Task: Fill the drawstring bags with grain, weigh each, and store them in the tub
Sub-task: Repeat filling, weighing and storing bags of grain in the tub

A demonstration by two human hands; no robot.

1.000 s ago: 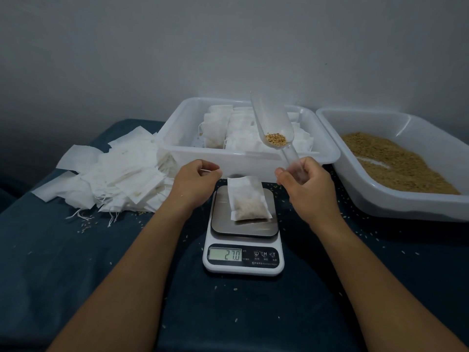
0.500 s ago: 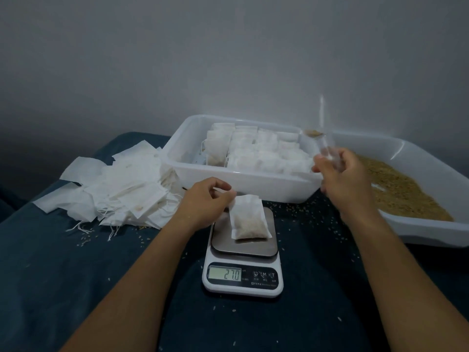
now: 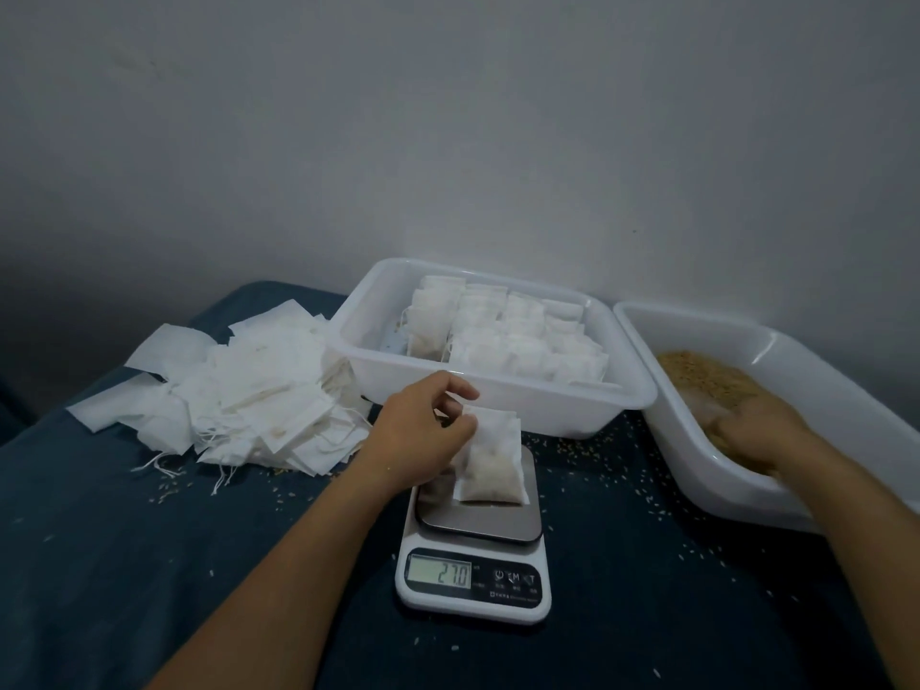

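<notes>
So the filled bag [image 3: 490, 458] sits on the steel plate of the kitchen scale [image 3: 473, 565], top edge pinched by the left hand [image 3: 423, 430], a narrow fingertip grip on the upper left corner. The display reads 27.0; the little button labels next to it are too small to make out.

The right hand [image 3: 756, 435] is down inside the grain tray [image 3: 697, 460] on the right, resting on the brown grain [image 3: 707, 383]. It's blurry, so I can't tell what its grip is doing or whether it holds anything.

Right behind the scale is the white storage tub [image 3: 493, 395], already packed with rows of filled bags [image 3: 517, 336]. Its front wall is just beyond the bag on the scale, with the left fingers between them. Left of the tub there's a messy heap of empty bags [image 3: 239, 390], strings trailing out. Loose grains are scattered all over the dark blue surface [image 3: 149, 565], mostly around the scale and tray.
</notes>
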